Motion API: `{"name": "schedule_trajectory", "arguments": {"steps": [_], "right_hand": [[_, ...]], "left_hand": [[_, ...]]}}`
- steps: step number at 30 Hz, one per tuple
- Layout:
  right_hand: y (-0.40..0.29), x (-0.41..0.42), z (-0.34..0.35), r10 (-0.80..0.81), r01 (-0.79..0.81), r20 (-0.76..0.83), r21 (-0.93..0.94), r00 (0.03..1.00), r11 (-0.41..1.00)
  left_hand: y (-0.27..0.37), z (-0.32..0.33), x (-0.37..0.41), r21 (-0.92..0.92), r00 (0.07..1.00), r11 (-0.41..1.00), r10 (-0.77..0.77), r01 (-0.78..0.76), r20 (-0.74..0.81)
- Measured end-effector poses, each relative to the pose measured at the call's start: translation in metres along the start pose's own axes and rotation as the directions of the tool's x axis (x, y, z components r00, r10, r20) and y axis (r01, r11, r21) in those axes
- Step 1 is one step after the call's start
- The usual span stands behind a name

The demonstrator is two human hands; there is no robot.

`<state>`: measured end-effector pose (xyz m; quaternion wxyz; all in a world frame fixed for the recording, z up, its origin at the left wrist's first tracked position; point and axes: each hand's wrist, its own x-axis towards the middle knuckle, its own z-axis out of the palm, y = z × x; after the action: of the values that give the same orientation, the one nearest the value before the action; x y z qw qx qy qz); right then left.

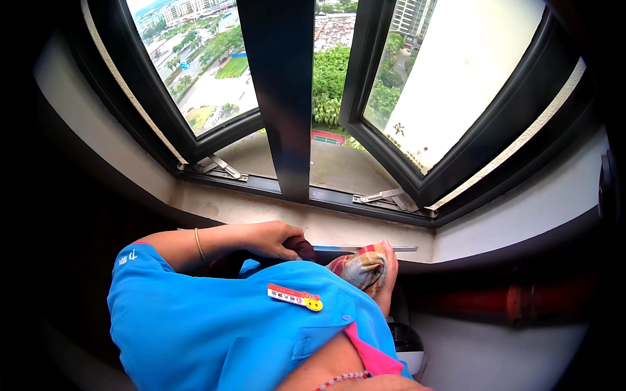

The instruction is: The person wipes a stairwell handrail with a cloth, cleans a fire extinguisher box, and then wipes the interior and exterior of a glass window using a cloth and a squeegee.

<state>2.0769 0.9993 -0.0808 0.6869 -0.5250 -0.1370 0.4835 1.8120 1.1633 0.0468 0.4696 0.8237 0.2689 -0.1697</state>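
Note:
My left hand (279, 239), with a thin gold bangle on its forearm, comes in from the left. Its fingers close around a bunched dark maroon cloth (300, 248) just in front of my chest. At the right, my right hand (390, 273) grips a bunched plaid cloth (361, 266) in red, yellow and grey; its lower part is hidden behind my blue shirt. Between the hands and the window, a thin metal strip (367, 248) runs along the front of the pale windowsill (244, 207). Its left end is hidden behind the left hand.
Two dark-framed casement windows, the left sash (195, 141) and right sash (420, 188), stand open outwards, high above trees and roads. Metal hinge stays (225, 167) sit at their lower corners. A red pipe-like object (513, 300) and a black-and-white object (410, 342) are at right.

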Motion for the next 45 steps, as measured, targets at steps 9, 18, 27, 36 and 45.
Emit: {"name": "schedule_trajectory", "arguments": {"steps": [9, 18, 27, 36, 45], "right_hand": [[-0.042, 0.000, 0.040, 0.030, -0.124, 0.296, 0.303, 0.955, 0.945], [0.000, 0.029, 0.078, 0.547, -0.251, 0.632, -0.500, 0.549, 0.829], [-0.003, 0.022, 0.090, 0.138, 0.218, 0.782, -0.331, 0.608, 0.918], [0.068, 0.042, 0.060, 0.174, 0.417, 0.776, -0.496, 0.606, 0.762], [-0.047, 0.012, 0.075, -0.250, 0.544, 0.484, -0.767, 0.838, 0.339]], "left_hand": [[0.059, -0.042, -0.010, 0.589, 0.923, 0.807, 0.259, -0.044, -0.285], [0.078, -0.024, 0.014, 0.498, 0.727, 0.824, 0.515, -0.271, -0.455], [0.086, -0.021, 0.031, 0.406, 0.651, 0.817, 0.573, -0.409, -0.498], [0.133, -0.035, 0.030, 0.311, 0.612, 0.769, 0.635, -0.558, -0.472], [0.053, -0.024, 0.070, 0.566, 0.662, 0.797, 0.541, -0.208, -0.519]]}}
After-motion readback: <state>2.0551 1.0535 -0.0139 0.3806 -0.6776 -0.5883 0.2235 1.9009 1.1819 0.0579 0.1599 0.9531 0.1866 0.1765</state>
